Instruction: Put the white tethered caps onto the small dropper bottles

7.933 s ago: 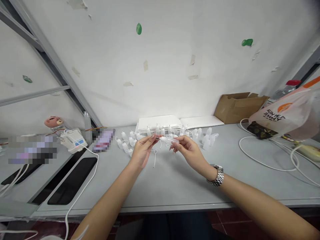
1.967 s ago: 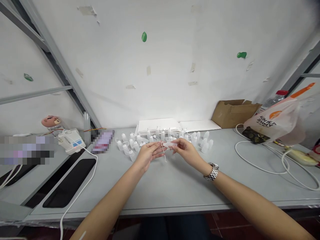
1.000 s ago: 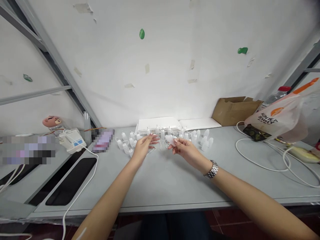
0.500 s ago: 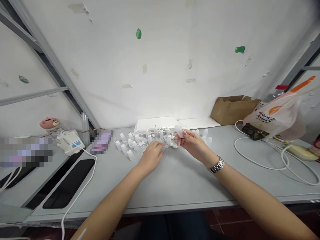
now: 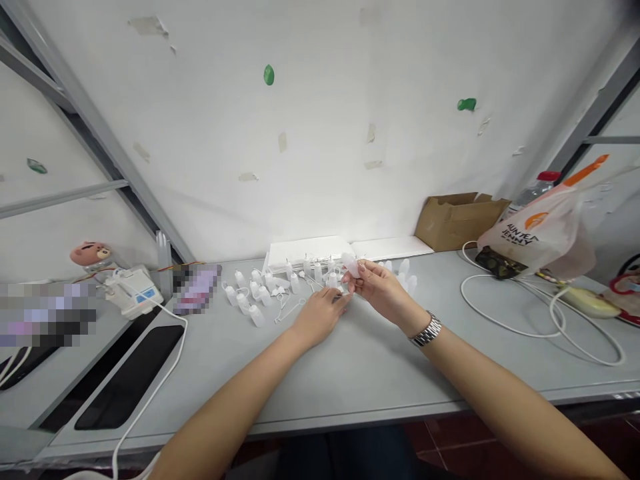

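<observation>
right hand (image 5: 381,288) pinches a bottle (image 5: 351,265), likely lightly because it's small | left hand (image 5: 320,315) half curled mid-frame, can't tell if holding anything | more bottles (image 5: 257,316) stand left of middle

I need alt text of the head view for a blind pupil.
The right hand holds a small translucent bottle above a grey table, the left hand close by, lower. More bottles cluster on both sides; a carton and bag are at right.
</observation>
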Demonstrator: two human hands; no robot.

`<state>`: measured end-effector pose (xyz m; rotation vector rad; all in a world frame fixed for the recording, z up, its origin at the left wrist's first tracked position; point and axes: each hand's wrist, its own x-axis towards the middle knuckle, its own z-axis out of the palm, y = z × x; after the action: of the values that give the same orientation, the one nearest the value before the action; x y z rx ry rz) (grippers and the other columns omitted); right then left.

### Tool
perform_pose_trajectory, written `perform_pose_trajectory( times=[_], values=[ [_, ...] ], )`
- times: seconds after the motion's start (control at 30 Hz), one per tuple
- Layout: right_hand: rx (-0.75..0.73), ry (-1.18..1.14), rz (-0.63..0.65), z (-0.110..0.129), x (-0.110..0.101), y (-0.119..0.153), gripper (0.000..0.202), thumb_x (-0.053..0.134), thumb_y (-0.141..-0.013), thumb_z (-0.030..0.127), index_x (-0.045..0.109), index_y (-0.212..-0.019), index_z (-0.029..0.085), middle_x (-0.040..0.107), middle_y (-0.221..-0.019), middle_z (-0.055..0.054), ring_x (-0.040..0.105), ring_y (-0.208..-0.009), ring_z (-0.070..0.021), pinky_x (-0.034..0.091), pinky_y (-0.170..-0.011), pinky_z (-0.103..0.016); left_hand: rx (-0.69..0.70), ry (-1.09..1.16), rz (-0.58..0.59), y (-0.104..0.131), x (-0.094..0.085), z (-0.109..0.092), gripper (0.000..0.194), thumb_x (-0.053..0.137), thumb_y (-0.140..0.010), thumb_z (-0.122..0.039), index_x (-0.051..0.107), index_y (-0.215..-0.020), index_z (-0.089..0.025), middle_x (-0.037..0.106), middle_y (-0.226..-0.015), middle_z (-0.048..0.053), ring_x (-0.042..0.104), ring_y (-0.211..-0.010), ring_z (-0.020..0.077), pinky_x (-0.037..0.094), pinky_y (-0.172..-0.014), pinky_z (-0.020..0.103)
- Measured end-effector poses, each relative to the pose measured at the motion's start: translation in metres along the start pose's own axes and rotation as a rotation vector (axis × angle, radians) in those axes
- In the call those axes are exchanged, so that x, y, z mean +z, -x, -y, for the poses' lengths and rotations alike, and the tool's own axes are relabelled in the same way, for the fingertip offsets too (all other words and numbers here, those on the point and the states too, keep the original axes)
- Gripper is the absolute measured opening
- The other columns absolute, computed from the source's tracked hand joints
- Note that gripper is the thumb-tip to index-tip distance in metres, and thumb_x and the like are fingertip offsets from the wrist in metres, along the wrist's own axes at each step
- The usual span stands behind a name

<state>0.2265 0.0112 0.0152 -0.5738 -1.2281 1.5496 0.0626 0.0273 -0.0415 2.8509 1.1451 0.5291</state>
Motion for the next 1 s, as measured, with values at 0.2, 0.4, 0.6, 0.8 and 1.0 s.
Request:
perform_pose_trajectory(
  times=[0.2, 0.4, 0.6, 0.8, 1.0],
  values=[
    [-0.002, -0.003, 0.02, -0.001, 0.0, 0.001, 0.018, 0.056, -0.081, 0.037, 0.06, -0.079, 0.02, 0.062, -0.078, -0.001, 0.053, -0.064, -0.0102, 0.042, -0.068, -0.027, -0.041, -0.051, -0.05, 0.001, 0.001, 0.005, 0.027, 0.037, -0.087, -0.023, 0.058, -0.103, -0.02, 0.058, -0.098, 0.009, 0.052, -0.092, 0.0214, 0.042, -0.082, 0.036],
    [-0.003, 0.025, 0.05, -0.008, -0.003, -0.001, 0.018, 0.054, -0.083, 0.035, 0.06, -0.078, 0.018, 0.063, -0.079, -0.002, 0.055, -0.062, -0.0098, 0.041, -0.068, -0.028, -0.16, -0.029, -0.082, 0.008, -0.002, 0.009, 0.016, 0.046, -0.082, -0.017, 0.061, -0.088, -0.016, 0.06, -0.087, 0.007, 0.054, -0.086, 0.0206, 0.045, -0.076, 0.033],
    [0.059, 0.074, 0.041, -0.018, -0.007, -0.003, 0.016, 0.056, -0.081, 0.034, 0.06, -0.079, 0.019, 0.064, -0.076, -0.002, 0.055, -0.062, -0.0098, 0.042, -0.069, -0.029, -0.287, 0.243, -0.215, 0.015, -0.015, 0.014, 0.028, 0.05, -0.079, -0.015, 0.057, -0.106, -0.019, 0.062, -0.088, 0.006, 0.056, -0.091, 0.0218, 0.044, -0.083, 0.039],
    [0.093, 0.114, 0.008, -0.021, -0.006, -0.004, 0.017, 0.06, -0.078, 0.035, 0.059, -0.079, 0.018, 0.065, -0.076, -0.002, 0.055, -0.061, -0.0096, 0.041, -0.067, -0.028, -0.577, 1.062, -0.453, 0.014, -0.034, 0.02, 0.029, 0.058, -0.072, -0.023, 0.057, -0.101, -0.018, 0.06, -0.084, 0.003, 0.064, -0.077, 0.0172, 0.051, -0.074, 0.036],
    [0.076, 0.067, -0.004, -0.018, -0.006, -0.003, 0.015, 0.06, -0.078, 0.034, 0.058, -0.078, 0.018, 0.064, -0.074, -0.002, 0.055, -0.06, -0.0095, 0.041, -0.068, -0.028, -0.659, 1.394, -0.562, 0.013, -0.046, 0.028, 0.03, 0.074, -0.057, -0.028, 0.065, -0.081, -0.012, 0.067, -0.083, 0.006, 0.064, -0.079, 0.0174, 0.051, -0.077, 0.035]
  ],
)
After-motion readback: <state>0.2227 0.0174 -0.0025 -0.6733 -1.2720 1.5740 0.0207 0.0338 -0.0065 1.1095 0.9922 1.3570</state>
